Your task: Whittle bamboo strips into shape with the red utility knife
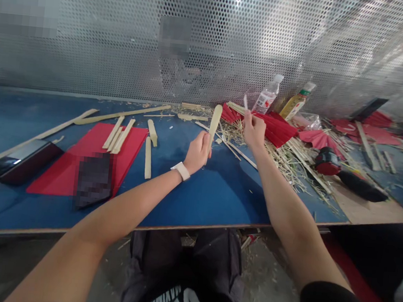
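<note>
The left grip [197, 151] was closed around a pale, round-ended wooden slat [215, 121] rising above it; nearby, the right grip [255, 130] pinched a thin whitish strip [245, 101]. Handling seemed underway, steadiness called for next.

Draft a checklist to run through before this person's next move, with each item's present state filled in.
1. Left hand gripping the flat pale strip, broad end up: ok.
2. Right hand holding the thin pale piece: ok; whether it is a blade or a stick, cannot tell.
3. Right hand free of contact with the red pleated material: cannot tell.
4. Loose slivers swept off the table: not ok, many lie scattered.
5. Caps on the clear bottle and yellow bottle: ok.
</note>
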Tool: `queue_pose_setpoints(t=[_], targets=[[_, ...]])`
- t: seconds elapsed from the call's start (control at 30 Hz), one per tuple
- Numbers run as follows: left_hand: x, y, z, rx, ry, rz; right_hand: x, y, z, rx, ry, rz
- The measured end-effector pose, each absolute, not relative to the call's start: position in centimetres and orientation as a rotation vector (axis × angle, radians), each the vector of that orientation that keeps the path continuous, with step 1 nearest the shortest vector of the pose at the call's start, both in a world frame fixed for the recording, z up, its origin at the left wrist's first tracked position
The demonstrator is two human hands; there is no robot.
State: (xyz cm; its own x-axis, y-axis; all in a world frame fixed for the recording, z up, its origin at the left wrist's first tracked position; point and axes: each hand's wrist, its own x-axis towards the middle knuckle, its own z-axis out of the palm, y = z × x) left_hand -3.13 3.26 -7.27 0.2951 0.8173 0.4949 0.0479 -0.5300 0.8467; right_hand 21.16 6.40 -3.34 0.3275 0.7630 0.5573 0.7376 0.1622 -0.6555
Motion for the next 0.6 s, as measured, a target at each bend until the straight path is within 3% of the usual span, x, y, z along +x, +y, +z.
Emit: queue_pose_setpoints(t=[0.3,0.6], targets=[[-3.2,4.2,-7.1,1.579,0.731,1.271,15.3,3.3,-1.8,-1.484,-2.031,0.019],[-3.4,4.0,-6.7,1.314,0.693,1.139,15.2,3.4,-2.2,-1.565,-2.093,-0.059]])
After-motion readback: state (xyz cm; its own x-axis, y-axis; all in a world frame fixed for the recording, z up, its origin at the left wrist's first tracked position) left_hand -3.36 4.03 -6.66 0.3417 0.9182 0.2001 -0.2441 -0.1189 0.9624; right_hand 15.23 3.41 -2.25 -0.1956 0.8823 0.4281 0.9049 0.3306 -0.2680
